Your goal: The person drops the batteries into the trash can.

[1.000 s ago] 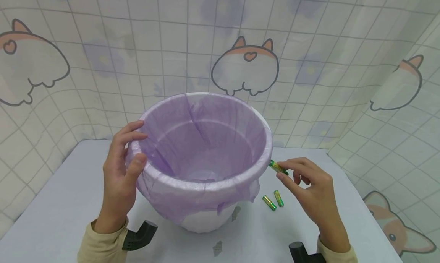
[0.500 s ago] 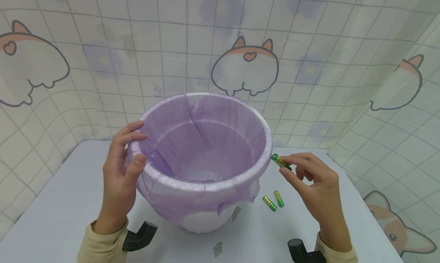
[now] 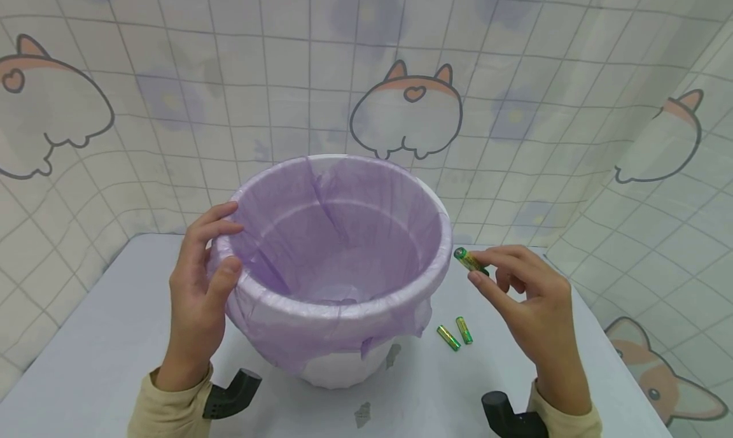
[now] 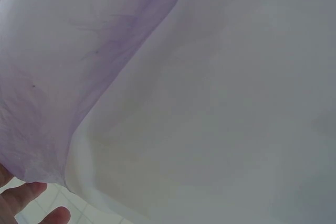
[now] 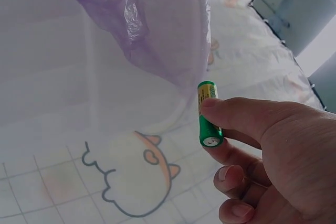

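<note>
A: Where is the green battery (image 3: 471, 261) held?
B: Just outside the right rim of the bin (image 3: 338, 370), pinched between the thumb and fingers of the right hand (image 3: 525, 288). Whether the rim is touched cannot be told.
A: What could go wrong with it?
B: Since only a narrow pinch is used, the round battery could be rolled out of the fingertips, most likely if its projecting end were knocked against the rim.
A: And the purple liner (image 3: 321, 333)?
B: It is folded over the rim, its lower edge left hanging; it could be snagged or dragged if brushed by the hand.
A: Is the bin steadied?
B: Its left side is gripped by the left hand (image 3: 199, 288), fingers hooked over the rim. If that side were pulled too hard, the bin could be tipped.
A: What about the table (image 3: 103, 349)?
B: Two loose batteries (image 3: 448, 338) are seen there, near the bin's base; they could be sent rolling if struck by a dropped one or by a shifted bin.
</note>
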A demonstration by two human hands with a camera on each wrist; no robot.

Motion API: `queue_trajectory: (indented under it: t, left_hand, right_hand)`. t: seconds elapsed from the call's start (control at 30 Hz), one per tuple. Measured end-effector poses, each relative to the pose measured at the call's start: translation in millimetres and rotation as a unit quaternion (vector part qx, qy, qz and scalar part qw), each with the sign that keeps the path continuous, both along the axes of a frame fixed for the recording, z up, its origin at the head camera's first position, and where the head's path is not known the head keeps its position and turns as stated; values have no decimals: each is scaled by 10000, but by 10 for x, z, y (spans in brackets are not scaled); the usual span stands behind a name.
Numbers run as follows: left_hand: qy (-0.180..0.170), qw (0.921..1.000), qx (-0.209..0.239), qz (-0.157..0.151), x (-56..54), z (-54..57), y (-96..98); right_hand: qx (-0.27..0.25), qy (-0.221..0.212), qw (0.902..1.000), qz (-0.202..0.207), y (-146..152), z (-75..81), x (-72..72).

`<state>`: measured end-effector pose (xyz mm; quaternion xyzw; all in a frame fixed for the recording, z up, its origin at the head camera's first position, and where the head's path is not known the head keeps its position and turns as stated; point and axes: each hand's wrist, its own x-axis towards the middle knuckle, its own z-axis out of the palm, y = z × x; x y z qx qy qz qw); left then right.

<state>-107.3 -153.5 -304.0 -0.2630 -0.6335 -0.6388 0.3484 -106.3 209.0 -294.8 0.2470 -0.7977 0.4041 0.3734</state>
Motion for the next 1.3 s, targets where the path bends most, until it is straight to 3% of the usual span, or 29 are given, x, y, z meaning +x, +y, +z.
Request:
queue_trajectory:
  t: [0.53,1.3]
  left_hand:
    - [10,10000,20,-8,-6,-14,2]
    - [4,10000,21,-14,-8,-21,-1]
  right_hand:
    - [324,103,9994,-112,-38,170,-30]
    - [262,266,9980,510,-233,418,-98]
